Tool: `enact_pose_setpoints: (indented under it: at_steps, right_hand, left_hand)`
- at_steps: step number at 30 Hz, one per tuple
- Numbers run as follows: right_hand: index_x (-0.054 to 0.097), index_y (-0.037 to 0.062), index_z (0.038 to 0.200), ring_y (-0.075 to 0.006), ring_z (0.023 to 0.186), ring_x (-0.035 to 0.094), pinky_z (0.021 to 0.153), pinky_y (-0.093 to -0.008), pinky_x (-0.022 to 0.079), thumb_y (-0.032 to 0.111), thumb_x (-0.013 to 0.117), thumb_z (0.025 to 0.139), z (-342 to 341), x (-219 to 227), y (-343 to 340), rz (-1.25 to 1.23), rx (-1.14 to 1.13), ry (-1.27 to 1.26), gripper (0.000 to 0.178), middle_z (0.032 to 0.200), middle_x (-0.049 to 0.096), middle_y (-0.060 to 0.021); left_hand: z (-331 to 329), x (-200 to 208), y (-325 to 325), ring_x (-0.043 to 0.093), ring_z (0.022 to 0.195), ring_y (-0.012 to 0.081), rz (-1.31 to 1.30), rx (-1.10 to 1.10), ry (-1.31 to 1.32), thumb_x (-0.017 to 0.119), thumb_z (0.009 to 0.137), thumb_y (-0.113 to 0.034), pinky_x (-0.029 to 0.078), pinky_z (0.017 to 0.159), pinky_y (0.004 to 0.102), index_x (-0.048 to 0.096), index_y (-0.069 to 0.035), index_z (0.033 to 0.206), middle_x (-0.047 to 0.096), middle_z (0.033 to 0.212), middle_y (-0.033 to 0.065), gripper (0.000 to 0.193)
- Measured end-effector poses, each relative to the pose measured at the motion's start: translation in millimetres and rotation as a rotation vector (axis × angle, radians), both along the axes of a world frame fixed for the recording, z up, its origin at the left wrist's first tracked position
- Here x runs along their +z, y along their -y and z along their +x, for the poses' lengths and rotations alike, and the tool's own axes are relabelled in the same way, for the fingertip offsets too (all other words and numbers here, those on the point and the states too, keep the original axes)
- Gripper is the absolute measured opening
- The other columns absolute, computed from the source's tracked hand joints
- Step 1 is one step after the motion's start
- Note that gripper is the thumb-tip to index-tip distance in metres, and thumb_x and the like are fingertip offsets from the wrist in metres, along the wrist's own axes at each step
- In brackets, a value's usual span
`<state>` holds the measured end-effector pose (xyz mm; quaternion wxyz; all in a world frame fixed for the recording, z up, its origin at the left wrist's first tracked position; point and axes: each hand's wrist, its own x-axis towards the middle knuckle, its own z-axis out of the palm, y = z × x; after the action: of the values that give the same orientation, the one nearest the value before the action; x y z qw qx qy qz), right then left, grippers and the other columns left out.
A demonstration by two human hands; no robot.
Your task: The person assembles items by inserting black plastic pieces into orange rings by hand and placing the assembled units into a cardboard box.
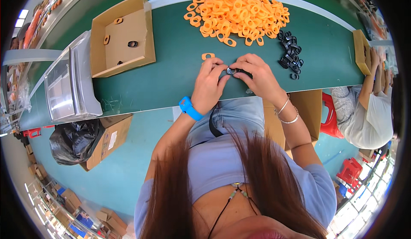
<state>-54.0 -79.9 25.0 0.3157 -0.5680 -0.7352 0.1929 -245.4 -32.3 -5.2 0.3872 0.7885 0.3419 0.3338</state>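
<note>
Hands meet at near table [171, 67] edge, left hand [209, 87] and right hand [257, 78] both on one small part [231, 71]. Single ring [208, 56] just beyond left hand. Ring pile [237, 16] far centre, clip pile [291, 52] to its right. Box [122, 35] far left holds few rings; bin [70, 82] left of it.

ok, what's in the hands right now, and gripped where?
Both hands, left hand and right hand, pinch a small black part between their fingertips, one at each end. Exact grip points are too small to tell.

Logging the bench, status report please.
Left hand and right hand pinch small black plastic piece. Single orange plastic ring beside them. Nothing blocking.
</note>
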Motion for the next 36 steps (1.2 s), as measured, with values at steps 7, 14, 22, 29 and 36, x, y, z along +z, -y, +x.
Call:
enact_pose_setpoints:
  at_steps: [7,14,22,29,36]
  right_hand:
    - [0.073,0.0074,0.102,-0.0222,0.09,0.06,0.083,-0.035,0.044,0.006,0.075,0.08,-1,5,-3,0.034,0.025,0.148,0.022,0.095,0.063,-0.004]
    - [0.074,0.0079,0.1,-0.0201,0.089,0.059,0.084,-0.0342,0.04,0.006,0.075,0.08,1,3,-5,0.022,0.031,0.132,0.02,0.094,0.063,-0.0023]
    - [0.076,0.0099,0.103,-0.0205,0.089,0.058,0.083,-0.033,0.04,0.007,0.077,0.079,3,-14,-2,0.01,-0.031,0.026,0.024,0.094,0.064,-0.0014]
    - [0.075,0.0051,0.101,-0.0223,0.089,0.066,0.08,-0.0323,0.053,-0.003,0.075,0.079,-12,-15,6,0.007,-0.124,-0.218,0.024,0.1,0.07,-0.0068]
    - [0.072,0.0019,0.101,-0.0249,0.083,0.072,0.077,-0.0315,0.058,-0.002,0.074,0.08,-50,38,-28,0.111,-0.004,-0.278,0.021,0.095,0.074,-0.0114]
  left_hand:
    - [1,-1,-1,0.059,0.097,0.0311,-0.045,0.007,-0.004,0.073,0.081,0.003,0.051,0.082,0.0399,0.065,0.006,0.104,0.055,0.115,0.0151,0.025]
    - [2,1,0,0.06,0.098,0.031,-0.056,0.003,-0.002,0.073,0.081,0.004,0.052,0.082,0.0402,0.064,0.005,0.105,0.054,0.118,0.0158,0.025]
    - [3,4,0,0.061,0.099,0.0319,-0.128,0.009,-0.004,0.074,0.082,0.001,0.052,0.084,0.0404,0.064,0.005,0.105,0.054,0.118,0.016,0.025]
    - [1,10,7,0.064,0.092,0.034,0.037,0.04,-0.053,0.072,0.086,-0.001,0.053,0.077,0.0388,0.064,0.001,0.102,0.065,0.098,0.0136,0.018]
    - [-39,70,-9,0.068,0.084,0.0328,0.23,0.196,0.174,0.068,0.086,0.005,0.056,0.073,0.0379,0.067,-0.001,0.095,0.069,0.093,0.0146,0.011]
